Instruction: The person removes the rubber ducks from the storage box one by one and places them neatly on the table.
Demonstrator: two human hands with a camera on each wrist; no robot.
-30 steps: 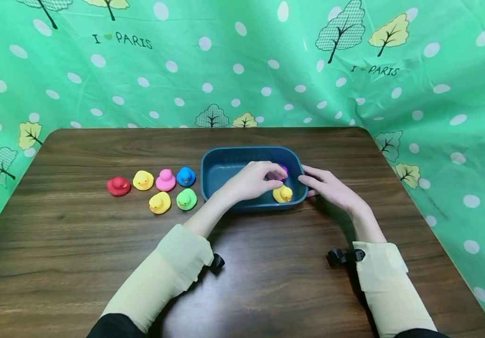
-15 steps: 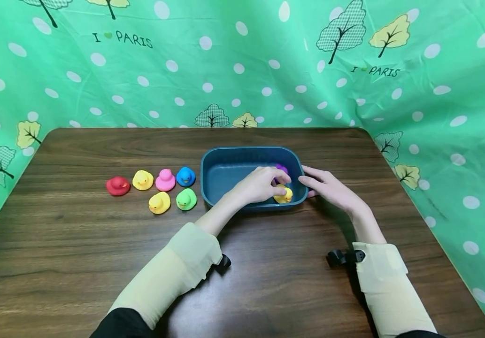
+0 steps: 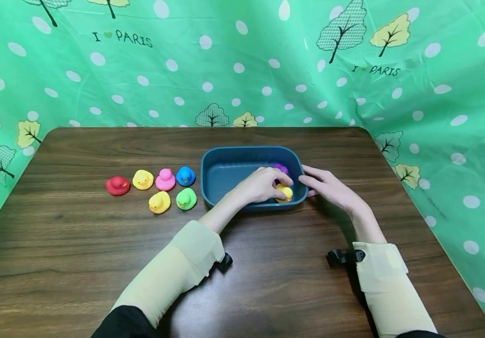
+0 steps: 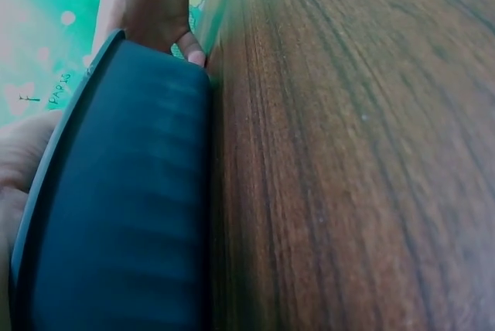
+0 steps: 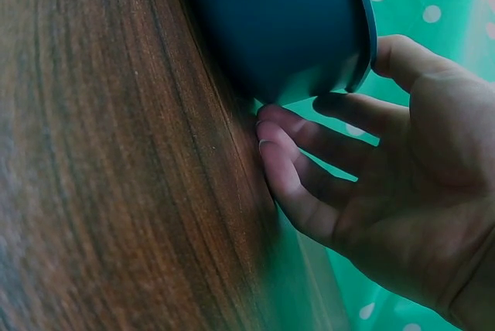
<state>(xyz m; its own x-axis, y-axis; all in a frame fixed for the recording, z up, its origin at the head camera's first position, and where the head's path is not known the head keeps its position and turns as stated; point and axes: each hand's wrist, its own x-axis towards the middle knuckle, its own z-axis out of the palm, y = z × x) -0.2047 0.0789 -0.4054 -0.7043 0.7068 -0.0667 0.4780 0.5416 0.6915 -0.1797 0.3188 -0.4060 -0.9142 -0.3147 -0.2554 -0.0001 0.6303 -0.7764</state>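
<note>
Inside a dark blue rectangular tub (image 3: 225, 165), my left hand (image 3: 259, 185) reaches over the near rim and holds a yellow rubber duck (image 3: 286, 193) between thumb and fingers near the right end. Behind those fingers a purple duck (image 3: 281, 168) shows in part. My right hand (image 3: 328, 188) holds the tub's right end from outside. In the right wrist view, the thumb of the right hand (image 5: 441, 130) is on the rim and the other fingertips lie by the outer wall. The tub's near wall (image 4: 131, 192) hides the ducks in the left wrist view.
Left of the tub on the wooden table (image 3: 98, 263) sit a red duck (image 3: 118, 186), a yellow duck (image 3: 142, 180), a pink duck (image 3: 165, 180), a blue duck (image 3: 186, 176), another yellow duck (image 3: 159, 202) and a green duck (image 3: 186, 199). A green patterned cloth (image 3: 225, 61) hangs behind.
My left hand has moved slightly right and lower inside the tub, and its thumb and fingers have come onto the yellow duck. The right hand has stayed at the tub's end.
</note>
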